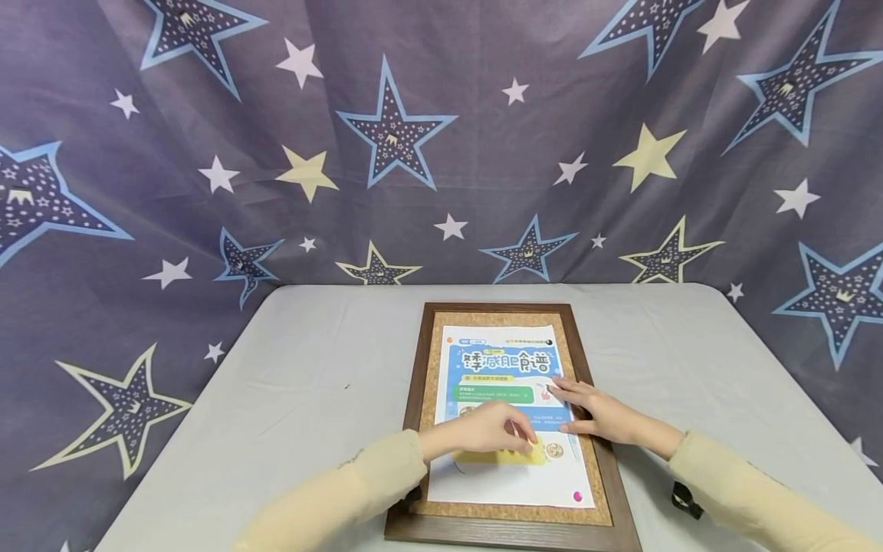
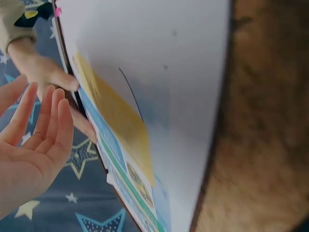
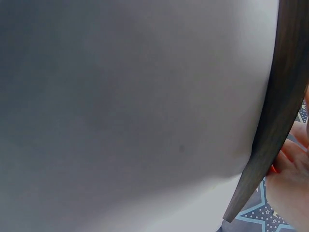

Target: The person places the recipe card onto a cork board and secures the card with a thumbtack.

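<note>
A printed paper sheet [image 1: 510, 479] with Chinese lettering lies on a cork board [image 1: 500, 318] in a dark wooden frame [image 1: 410, 418]. Push pins sit at three of its corners: an orange pin [image 1: 450, 339] at upper left, a black pin [image 1: 549, 342] at upper right and a magenta pin [image 1: 578, 497] at lower right. Over the sheet's lower middle is my left hand [image 1: 483, 429], its fingers loosely bent around nothing in the left wrist view. My right hand [image 1: 607, 418] rests across the frame's right side, fingertips on the sheet's right edge.
The board lies on a table under a pale grey cloth [image 1: 310, 383]. Behind and beside it hangs a purple-grey curtain [image 1: 483, 192] printed with stars. A small black object [image 1: 686, 500] is by the right sleeve.
</note>
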Motion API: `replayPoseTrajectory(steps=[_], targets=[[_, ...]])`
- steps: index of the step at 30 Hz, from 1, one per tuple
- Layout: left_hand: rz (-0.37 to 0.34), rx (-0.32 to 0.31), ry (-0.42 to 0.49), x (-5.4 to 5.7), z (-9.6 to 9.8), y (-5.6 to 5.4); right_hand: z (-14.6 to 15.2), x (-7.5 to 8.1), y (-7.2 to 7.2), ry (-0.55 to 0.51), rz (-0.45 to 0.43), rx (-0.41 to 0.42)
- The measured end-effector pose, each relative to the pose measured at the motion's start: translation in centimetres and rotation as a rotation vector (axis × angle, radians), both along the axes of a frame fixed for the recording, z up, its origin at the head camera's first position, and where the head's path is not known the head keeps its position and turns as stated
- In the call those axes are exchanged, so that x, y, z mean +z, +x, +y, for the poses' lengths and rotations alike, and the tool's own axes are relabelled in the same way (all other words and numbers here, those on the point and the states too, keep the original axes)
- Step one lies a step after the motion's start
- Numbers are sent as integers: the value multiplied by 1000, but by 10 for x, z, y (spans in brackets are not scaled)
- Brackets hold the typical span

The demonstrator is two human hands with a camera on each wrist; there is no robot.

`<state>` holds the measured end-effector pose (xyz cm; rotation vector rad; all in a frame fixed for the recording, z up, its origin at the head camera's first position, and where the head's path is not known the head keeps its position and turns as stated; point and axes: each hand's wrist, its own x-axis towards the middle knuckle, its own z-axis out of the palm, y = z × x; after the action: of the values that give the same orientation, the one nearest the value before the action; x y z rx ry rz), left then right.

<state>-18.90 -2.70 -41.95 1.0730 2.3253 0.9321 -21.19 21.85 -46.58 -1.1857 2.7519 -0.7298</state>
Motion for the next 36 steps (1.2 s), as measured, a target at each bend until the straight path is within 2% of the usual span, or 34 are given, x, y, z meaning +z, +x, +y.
replayPoseTrajectory(steps=[5,11,16,21,24,31,36], targets=[[36,42,23,2,-14,-1,0,0,0,-1,-16,-6],[61,109,56,8,-34,-2,-1,1,1,6,-32,-11],[146,153,60,12,-53,-6,0,1,1,8,-23,-4],[260,211,32,11,-71,-8,0,1,1,8,-15,-1],[301,231,35,9,-80,-10,0,1,1,12,-15,-3],[285,302,41,11,-100,-10,0,2,1,13,-19,-5],[364,338,4,7,-115,-13,0,1,1,10,-23,-1]])
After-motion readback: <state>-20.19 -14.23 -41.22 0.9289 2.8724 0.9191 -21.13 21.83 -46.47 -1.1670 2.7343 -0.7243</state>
